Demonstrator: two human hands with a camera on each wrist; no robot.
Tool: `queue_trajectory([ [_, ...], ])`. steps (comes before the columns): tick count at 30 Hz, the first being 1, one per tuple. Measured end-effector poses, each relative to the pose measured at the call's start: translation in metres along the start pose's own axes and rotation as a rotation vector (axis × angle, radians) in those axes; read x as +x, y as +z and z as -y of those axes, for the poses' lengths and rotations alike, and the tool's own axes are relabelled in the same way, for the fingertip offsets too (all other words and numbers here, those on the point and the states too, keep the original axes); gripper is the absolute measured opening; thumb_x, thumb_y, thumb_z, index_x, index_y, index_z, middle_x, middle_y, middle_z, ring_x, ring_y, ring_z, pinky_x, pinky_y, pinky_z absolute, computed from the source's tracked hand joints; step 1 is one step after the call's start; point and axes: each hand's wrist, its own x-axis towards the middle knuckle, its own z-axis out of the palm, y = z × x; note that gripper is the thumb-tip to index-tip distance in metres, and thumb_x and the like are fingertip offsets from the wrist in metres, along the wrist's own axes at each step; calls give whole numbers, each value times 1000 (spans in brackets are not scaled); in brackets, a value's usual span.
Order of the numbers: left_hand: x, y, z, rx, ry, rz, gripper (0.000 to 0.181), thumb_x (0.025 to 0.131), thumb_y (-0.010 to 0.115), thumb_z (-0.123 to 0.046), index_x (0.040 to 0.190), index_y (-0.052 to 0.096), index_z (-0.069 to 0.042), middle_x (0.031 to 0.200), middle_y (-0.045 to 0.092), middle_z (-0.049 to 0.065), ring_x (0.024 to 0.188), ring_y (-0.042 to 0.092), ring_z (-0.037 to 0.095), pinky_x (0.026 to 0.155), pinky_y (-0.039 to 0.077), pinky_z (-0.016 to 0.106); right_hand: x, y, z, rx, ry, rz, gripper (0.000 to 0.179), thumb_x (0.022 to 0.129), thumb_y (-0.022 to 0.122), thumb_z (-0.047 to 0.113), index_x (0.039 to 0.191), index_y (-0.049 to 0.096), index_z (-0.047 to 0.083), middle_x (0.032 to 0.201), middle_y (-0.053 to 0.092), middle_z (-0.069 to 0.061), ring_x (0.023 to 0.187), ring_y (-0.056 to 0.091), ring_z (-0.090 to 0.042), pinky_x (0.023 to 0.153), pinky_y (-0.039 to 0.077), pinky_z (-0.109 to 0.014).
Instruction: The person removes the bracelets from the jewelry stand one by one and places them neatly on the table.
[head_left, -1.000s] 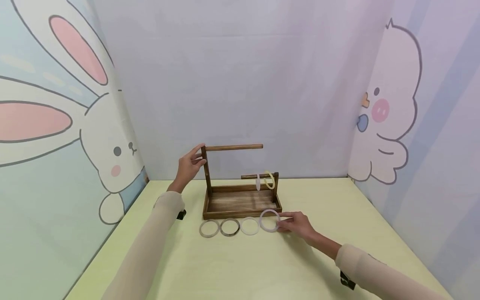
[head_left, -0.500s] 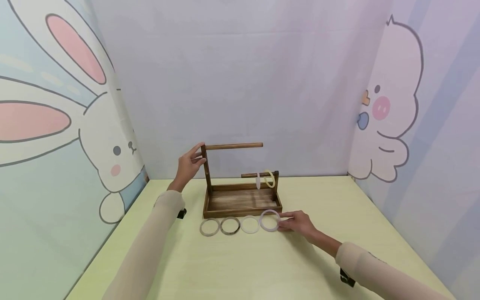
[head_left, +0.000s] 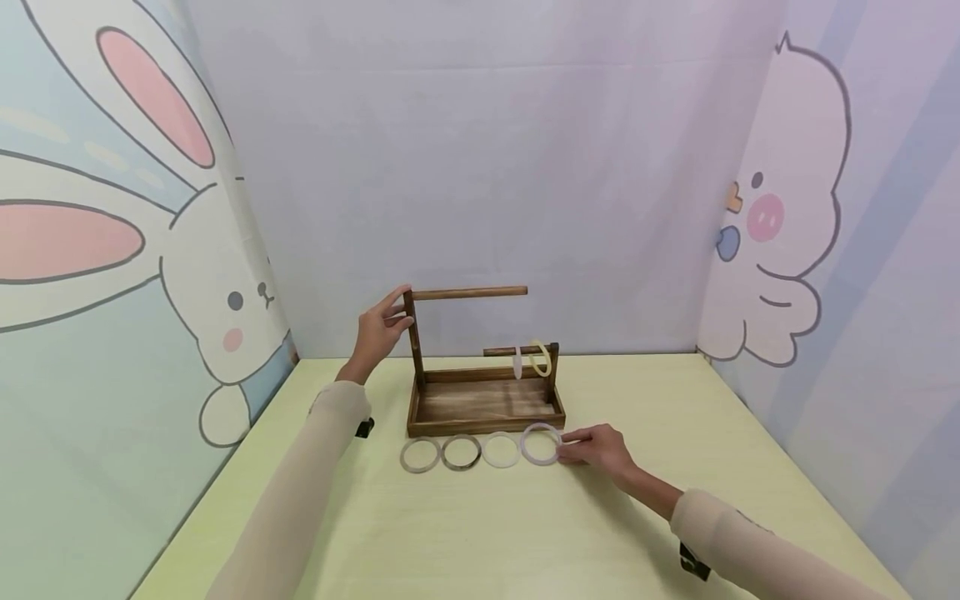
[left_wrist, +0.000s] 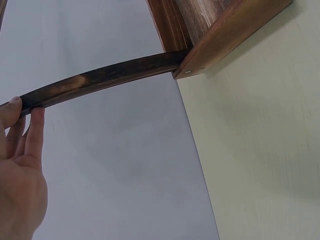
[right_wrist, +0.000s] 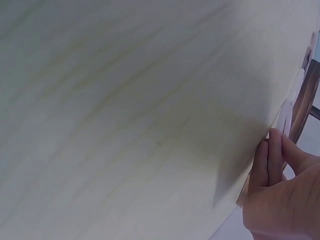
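My left hand (head_left: 377, 333) grips the tall left post (left_wrist: 100, 80) of a dark wooden bangle stand, with fingers on one side and thumb on the other. At the front right corner of its tray (head_left: 486, 427), my right hand (head_left: 602, 450) pinches the right edge of a lavender bangle (head_left: 542, 426). That bangle is at the right end of a row. Beside it lie a white bangle (head_left: 501, 466), a brown mottled bangle (head_left: 461, 468) and a greyish bangle (head_left: 421, 471). A pale bangle (head_left: 517, 364) and a yellow bangle (head_left: 548, 367) hang from the short lower bar.
The upper bar (head_left: 471, 292) of the stand extends right from the tall post and carries no bangle. A pale yellow-green table (head_left: 450, 533) lies under everything. Printed cloth walls (head_left: 480, 167) with cartoon animals enclose the table at the back and sides.
The lavender bangle and the right hand's fingertips have shifted very slightly. My left hand stays on the post, and the other bangles remain in place.
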Motion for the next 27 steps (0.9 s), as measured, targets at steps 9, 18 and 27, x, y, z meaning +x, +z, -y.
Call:
queue_trajectory([
  [9,1,1,2,6,-22,3,67,96,72,1,153,55,-29,138,64,21,120,68,36,97,61,43,0,0,-1,-40,27,-43,26,87,84,5,106,77,-11,84,77,-19,80,79,-29,73,66,-34],
  [18,0,0,1,10,-23,5,66,96,72,0,154,54,-27,139,63,22,119,68,36,96,61,43,1,0,-3,-98,10,-59,23,84,88,8,100,81,-6,81,78,-14,77,79,-27,70,66,-30],
  [27,1,1,3,-1,-29,6,67,96,72,0,152,55,-32,137,65,22,119,69,37,96,61,42,3,0,-4,-161,14,-104,20,80,91,11,94,83,-1,77,78,-9,72,78,-24,65,64,-26],
])
